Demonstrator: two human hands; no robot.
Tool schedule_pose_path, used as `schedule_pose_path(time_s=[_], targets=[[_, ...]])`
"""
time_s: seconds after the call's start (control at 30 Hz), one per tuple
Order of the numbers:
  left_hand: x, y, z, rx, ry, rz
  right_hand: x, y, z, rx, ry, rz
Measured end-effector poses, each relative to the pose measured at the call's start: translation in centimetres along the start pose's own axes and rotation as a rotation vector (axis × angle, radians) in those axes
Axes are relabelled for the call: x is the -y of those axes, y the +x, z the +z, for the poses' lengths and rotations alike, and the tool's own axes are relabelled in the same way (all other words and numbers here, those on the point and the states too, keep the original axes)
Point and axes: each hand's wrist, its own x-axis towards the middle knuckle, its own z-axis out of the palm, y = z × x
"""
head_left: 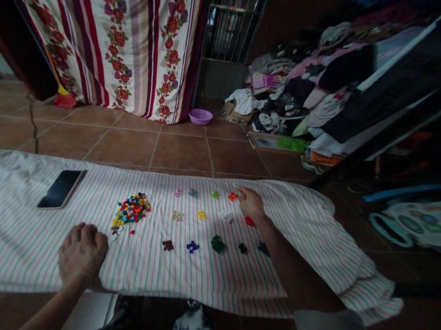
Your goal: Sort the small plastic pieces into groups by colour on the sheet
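Observation:
My left hand (82,251) rests palm down on the striped cloth (136,268), its fingers curled under; nothing shows in it. Just beyond it lies a mixed heap of tiny coloured pieces (132,209). My right hand (251,202) is closed in a pinch beside a small orange pile (233,197); what its fingertips hold, if anything, is too small to make out. Red pieces (249,221) lie close under that hand. Small piles sorted by colour stand in rows, among them yellow pieces (201,215), white pieces (226,216), dark green pieces (217,244) and blue pieces (193,246).
A phone (61,189) lies on the cloth at the left. Past the cloth are a tiled floor, a hanging floral curtain (119,48) and a purple basin (200,116). Clothes (306,78) and other items are heaped at the right.

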Motion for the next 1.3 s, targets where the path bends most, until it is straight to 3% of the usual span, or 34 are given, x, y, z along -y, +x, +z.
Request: schedule_pose_path(time_s=[0.27, 0.57, 0.7, 0.8, 0.93, 1.13, 1.3], targets=[[-1.3, -0.2, -0.8, -0.026, 0.083, -0.057, 0.8, -0.3, 0.2, 0.106, -0.009, -0.021], [-1.9, -0.2, -1.7, 0.034, 0.101, -0.084, 0.5, -0.7, -0.2, 0.060, 0.013, -0.070], [-1.8, -0.3, -1.5, 0.005, 0.109, -0.067, 1.6, -1.1, -0.4, -0.012, 0.018, -0.161], [-1.6, -0.2, -1.2, -0.003, 0.138, -0.059, 4.1, -2.0, 0.1, -0.061, 0.108, -0.292], [-1.5, -0.1, -1.2, 0.021, 0.161, -0.049, 9.0, -3.8, 1.6, -0.007, 0.253, -0.463], [-1.3, -0.2, -1.0, -0.002, 0.144, -0.039, 15.8, -6.2, 3.9, 0.166, 0.335, -0.571], [-1.0, -0.1, -0.6, 0.000, 0.133, -0.054, 20.2, -7.1, 4.7, 0.315, 0.338, -0.583]])
